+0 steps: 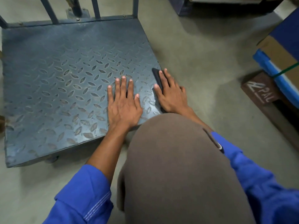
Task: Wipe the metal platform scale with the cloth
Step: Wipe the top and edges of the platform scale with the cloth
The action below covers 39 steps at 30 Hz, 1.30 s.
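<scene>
The metal platform scale (pixel 64 81) is a blue-grey plate with a raised diamond pattern, lying low on the floor. My left hand (pixel 123 102) rests flat on its near right part, fingers spread, holding nothing. My right hand (pixel 169 92) presses a dark cloth (pixel 156 75) against the plate's right edge; the cloth shows ahead of my fingertips and under my palm, most of it hidden by the hand. Both sleeves are blue.
My bent knee in brown trousers (pixel 178 167) fills the lower middle. Metal uprights (pixel 95 7) rise at the scale's far edge. A brown block with white lettering (pixel 258 91) and cardboard boxes with blue wrap (pixel 278 62) stand on the concrete floor at right.
</scene>
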{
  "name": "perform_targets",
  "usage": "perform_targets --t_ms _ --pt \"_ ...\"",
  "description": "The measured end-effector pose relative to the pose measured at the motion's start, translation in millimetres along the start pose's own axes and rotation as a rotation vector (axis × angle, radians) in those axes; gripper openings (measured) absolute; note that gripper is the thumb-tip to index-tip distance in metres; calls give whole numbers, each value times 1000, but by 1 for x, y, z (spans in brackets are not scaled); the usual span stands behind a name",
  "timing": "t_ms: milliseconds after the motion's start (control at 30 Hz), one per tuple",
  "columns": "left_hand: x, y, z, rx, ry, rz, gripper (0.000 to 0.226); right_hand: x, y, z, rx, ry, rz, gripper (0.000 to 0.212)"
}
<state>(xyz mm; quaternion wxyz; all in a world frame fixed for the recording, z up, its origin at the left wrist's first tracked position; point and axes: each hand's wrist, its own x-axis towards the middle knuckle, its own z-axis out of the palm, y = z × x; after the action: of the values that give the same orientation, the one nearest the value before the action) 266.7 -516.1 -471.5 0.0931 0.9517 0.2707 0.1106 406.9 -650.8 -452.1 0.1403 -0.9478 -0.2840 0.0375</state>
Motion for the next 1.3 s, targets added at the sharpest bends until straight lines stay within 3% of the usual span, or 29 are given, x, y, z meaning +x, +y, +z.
perform_targets --t_ms 167,333,500,600,667,767,867,1000,1100,1200,1300 --pt "0 -7 -8 -44 -37 31 65 20 -2 -3 48 -11 -29 64" --pt "-10 -22 -12 -50 -41 24 63 -45 17 15 -54 201 -114 59" --pt "-16 -38 -18 -52 -55 1 63 -46 26 34 171 574 -256 43" --pt "-16 -47 -22 -52 -45 -6 62 -58 15 44 144 677 -204 44" --pt "-14 -50 -24 -49 -51 -12 61 -68 -8 55 110 681 -180 44" --pt "-12 -54 -25 -73 -57 -16 60 -87 -55 72 45 606 -331 46" --pt "-16 -66 -29 -72 -46 -29 59 -87 -38 64 -19 553 -453 48" --pt "-21 -81 -33 -81 -38 -63 60 -78 17 43 -20 662 -219 49" --pt "-22 -80 -32 -57 -24 -64 61 -80 -5 54 -17 652 -148 47" --pt "-22 -76 -33 -52 -22 -78 59 -90 -51 74 -6 584 -332 47" --pt "-22 -82 -36 -51 -19 -55 57 -94 -47 68 -100 463 -540 49"
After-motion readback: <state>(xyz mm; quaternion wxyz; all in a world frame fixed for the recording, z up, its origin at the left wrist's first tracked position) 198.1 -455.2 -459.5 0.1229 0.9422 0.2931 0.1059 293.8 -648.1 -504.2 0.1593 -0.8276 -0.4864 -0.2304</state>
